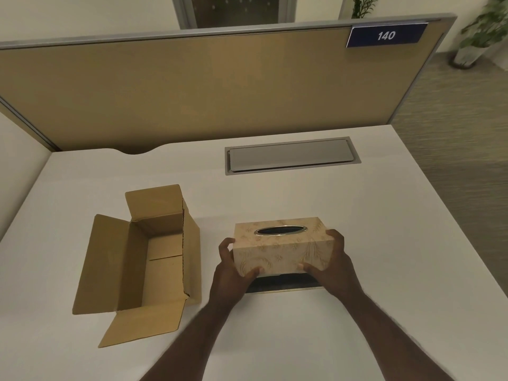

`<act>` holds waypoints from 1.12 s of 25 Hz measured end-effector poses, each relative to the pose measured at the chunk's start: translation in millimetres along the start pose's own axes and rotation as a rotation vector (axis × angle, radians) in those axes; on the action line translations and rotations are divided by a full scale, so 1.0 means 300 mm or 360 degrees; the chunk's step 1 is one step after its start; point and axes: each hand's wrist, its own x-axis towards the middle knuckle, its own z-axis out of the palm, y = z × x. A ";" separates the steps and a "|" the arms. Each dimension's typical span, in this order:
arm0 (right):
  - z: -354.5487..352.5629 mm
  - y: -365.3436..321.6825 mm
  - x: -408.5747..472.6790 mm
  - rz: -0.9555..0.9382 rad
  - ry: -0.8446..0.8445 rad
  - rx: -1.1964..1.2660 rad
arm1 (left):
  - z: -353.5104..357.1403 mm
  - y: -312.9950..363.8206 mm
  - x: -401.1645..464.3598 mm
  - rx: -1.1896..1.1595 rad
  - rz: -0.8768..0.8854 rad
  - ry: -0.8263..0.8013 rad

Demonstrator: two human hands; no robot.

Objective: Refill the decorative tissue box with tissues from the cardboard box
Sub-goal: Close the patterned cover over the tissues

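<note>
The decorative tissue box is beige with a leaf pattern and a metal-rimmed oval slot on top. Its cover is raised slightly, and a dark base shows beneath its near edge. My left hand grips the cover's left end and my right hand grips its right end. To the left, the brown cardboard box lies on the white desk with its flaps spread; no tissues show in the part of its inside that I can see.
A grey cable hatch is set into the desk behind the tissue box. A tan partition with a blue "140" sign closes the far edge. Potted plants stand on the floor at the right.
</note>
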 end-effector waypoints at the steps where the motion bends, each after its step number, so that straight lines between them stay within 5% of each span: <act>1: 0.001 0.003 -0.008 0.0030 0.0019 0.0032 | 0.000 -0.004 -0.005 -0.0012 -0.0025 -0.0003; 28: 0.036 0.159 -0.121 0.0254 0.0105 -0.0024 | 0.050 -0.098 -0.087 0.0114 -0.0041 0.0135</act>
